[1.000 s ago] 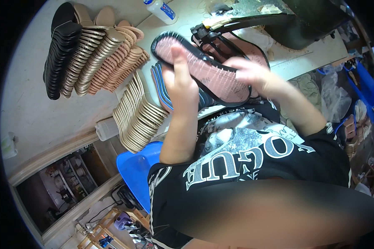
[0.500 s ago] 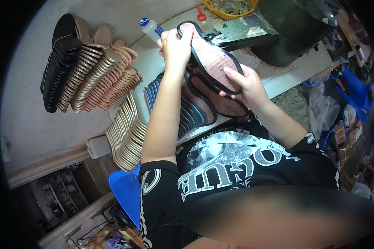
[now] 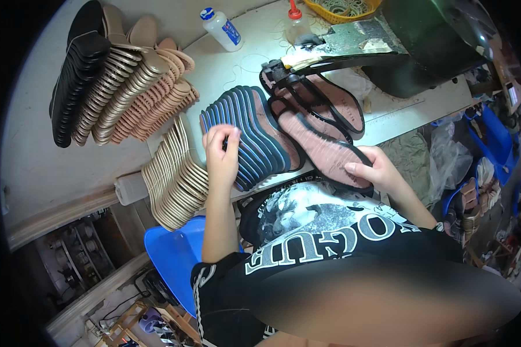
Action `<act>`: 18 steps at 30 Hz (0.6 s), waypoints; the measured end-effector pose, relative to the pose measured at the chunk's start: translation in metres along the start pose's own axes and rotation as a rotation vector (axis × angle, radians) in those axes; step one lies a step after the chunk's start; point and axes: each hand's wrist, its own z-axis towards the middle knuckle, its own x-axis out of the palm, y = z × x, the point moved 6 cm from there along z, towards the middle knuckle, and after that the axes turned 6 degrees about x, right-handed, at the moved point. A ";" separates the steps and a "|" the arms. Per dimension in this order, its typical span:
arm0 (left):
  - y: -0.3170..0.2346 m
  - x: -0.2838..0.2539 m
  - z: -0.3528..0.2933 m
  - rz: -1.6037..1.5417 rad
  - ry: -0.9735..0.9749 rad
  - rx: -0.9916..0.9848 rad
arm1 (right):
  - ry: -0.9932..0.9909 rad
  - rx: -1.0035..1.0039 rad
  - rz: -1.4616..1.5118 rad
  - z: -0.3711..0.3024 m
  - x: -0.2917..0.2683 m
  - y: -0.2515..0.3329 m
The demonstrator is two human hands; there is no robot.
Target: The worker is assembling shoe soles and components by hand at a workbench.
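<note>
My right hand (image 3: 375, 172) grips the heel end of a shoe sole (image 3: 324, 147), thumb on its pinkish-brown face and fingers under the black rim. The sole slants low over the bench, its toe end toward the sewing machine's arm. Beside it stands a row of dark soles (image 3: 246, 136) with blue edges, packed on their sides. Over the left part of that row is my left hand (image 3: 221, 151), fingers curled and thumb pressed to them; whatever they pinch, if anything, cannot be made out. Beyond the held sole, more pinkish soles (image 3: 336, 107) lie under the machine's arm.
A dark green sewing machine (image 3: 434, 46) fills the far right. Behind are a white bottle (image 3: 221, 30), a red-tipped bottle (image 3: 297, 26) and a yellow basket (image 3: 341, 8). Gold soles (image 3: 176, 179) and bundled black, gold and pink soles (image 3: 118, 87) stand left. A blue chair (image 3: 176, 254) sits below.
The sole has come down and nearer to me in my right hand. My left hand has let go of its toe end and moved down over the row of dark soles.
</note>
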 end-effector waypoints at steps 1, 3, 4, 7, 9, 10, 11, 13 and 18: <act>-0.004 -0.005 -0.010 0.055 -0.074 -0.026 | -0.053 -0.025 0.010 0.003 -0.002 -0.006; -0.012 -0.009 -0.015 0.126 -0.176 -0.002 | -0.136 -0.116 -0.071 0.015 -0.002 -0.004; -0.016 -0.004 -0.010 0.130 -0.161 0.018 | -0.129 -0.042 -0.183 0.026 -0.003 -0.005; -0.030 0.023 0.006 0.271 0.057 0.157 | -0.607 -0.463 -0.931 0.044 0.018 0.036; -0.037 0.040 0.000 0.368 0.193 0.146 | -0.667 -0.615 -1.043 0.044 0.039 0.049; -0.036 0.048 -0.006 0.404 0.261 0.126 | -0.544 -0.675 -1.015 0.047 0.049 0.047; -0.036 0.048 -0.008 0.395 0.245 0.107 | -0.372 -0.414 -0.872 0.058 0.054 0.036; -0.036 0.050 -0.009 0.420 0.231 0.102 | -0.263 -0.362 -0.838 0.069 0.065 0.011; -0.034 0.044 -0.012 0.459 0.166 0.099 | -0.383 -0.415 -1.155 0.095 0.082 0.004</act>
